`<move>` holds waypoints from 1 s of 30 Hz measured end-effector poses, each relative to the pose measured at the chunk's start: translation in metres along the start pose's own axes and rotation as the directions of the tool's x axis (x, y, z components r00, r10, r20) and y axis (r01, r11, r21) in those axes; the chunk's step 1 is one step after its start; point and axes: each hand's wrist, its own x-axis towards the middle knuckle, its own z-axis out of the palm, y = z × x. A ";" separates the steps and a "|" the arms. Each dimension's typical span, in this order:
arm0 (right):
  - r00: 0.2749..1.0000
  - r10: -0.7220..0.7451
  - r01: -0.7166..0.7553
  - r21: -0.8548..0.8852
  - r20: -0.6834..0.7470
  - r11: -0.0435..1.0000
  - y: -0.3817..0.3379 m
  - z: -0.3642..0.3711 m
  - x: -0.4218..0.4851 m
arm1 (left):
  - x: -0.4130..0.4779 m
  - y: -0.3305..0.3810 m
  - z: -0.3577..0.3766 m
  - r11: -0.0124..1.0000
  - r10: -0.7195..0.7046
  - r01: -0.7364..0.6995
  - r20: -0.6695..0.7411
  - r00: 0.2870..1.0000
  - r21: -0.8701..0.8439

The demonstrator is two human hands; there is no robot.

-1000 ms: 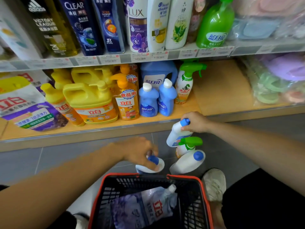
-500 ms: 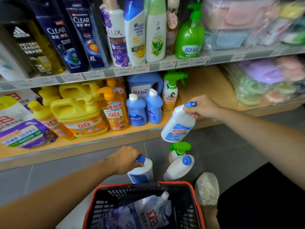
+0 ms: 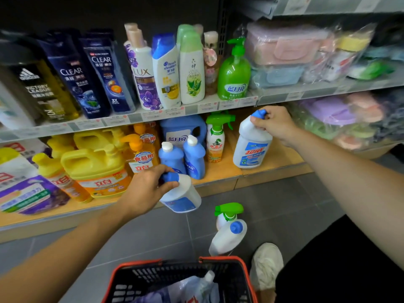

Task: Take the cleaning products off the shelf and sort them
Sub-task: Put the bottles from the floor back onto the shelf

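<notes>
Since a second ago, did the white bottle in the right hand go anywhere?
Yes. The right hand lifted the white bottle from the floor up to the lower shelf.

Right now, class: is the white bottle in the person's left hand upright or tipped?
Tipped. The white bottle in the left hand leans, its blue cap pointing left and its base swung right, clear of the floor.

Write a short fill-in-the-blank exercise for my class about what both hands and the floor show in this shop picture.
1. Each hand grips a white bottle by its ____ cap.
2. The right hand holds its white bottle over the ____ shelf.
3. The spray bottle on the floor has a ____ trigger head.
4. The basket has a ____ rim.

Missing words: blue; lower; green; red
</notes>
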 end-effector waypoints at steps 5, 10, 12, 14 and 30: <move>0.991 0.115 -0.112 0.039 -0.069 0.993 0.027 0.014 0.019 | 0.005 0.009 0.000 0.999 -0.038 0.037 -0.070 0.997 -0.023; 0.985 0.165 -0.163 0.038 -0.059 0.986 0.042 0.023 0.022 | 0.010 0.014 0.005 0.999 -0.043 0.042 -0.043 0.998 -0.029; 0.984 0.175 -0.177 -0.039 -0.039 0.983 0.050 0.026 0.019 | 0.013 0.017 0.007 0.999 -0.040 0.039 -0.021 0.999 -0.019; 0.987 0.158 -0.161 -0.113 -0.037 0.980 0.061 0.029 0.020 | 0.016 0.018 0.008 0.999 -0.039 0.038 -0.002 0.999 -0.018; 0.970 0.051 -0.073 -0.088 -0.237 0.993 0.123 0.073 0.074 | 0.051 0.023 0.018 0.993 -0.057 0.051 -0.051 0.997 -0.111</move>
